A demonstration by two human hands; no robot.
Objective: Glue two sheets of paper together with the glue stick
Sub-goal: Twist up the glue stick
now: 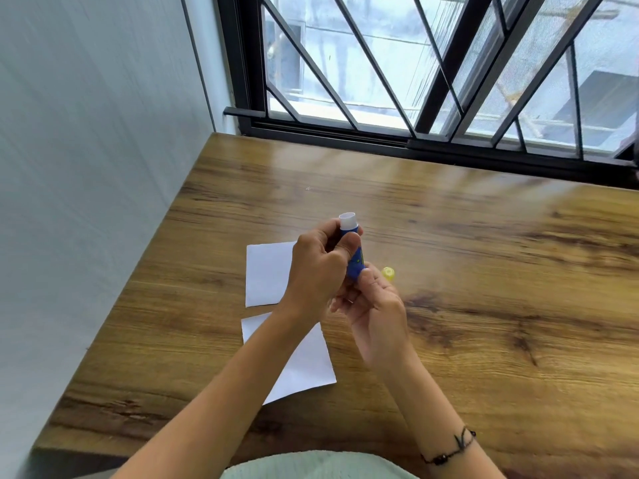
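Nearest the person, at about 6 o'clock from the hands, the near sheet [304, 368] lies flat on the bench [484, 305], partly covered by the left forearm. Just past it, with a thin strip of wood between, the far sheet [266, 274] sits at roughly 9 o'clock from the hands, its right side hidden behind the left hand [318, 271]. So both papers are down and to the left of where the glue is held.

The glue stick [354, 254] is up in the air between both hands, not on the bench. Its long axis runs nearly 12 to 6, tipped a little, with the white glue end pointing away toward 12. The left hand wraps the upper barrel, closed on it, thumb across the blue label. The right hand [375, 305] pinches the bottom end, fingers curled in tight; looks like it's twisting the base, though that's a guess.

The yellow cap [388, 273] lies on the bench just beside the right hand, around 2 o'clock.

Next, the tip probably has to swing down and left to reach a sheet, and the left hand is the closer one.
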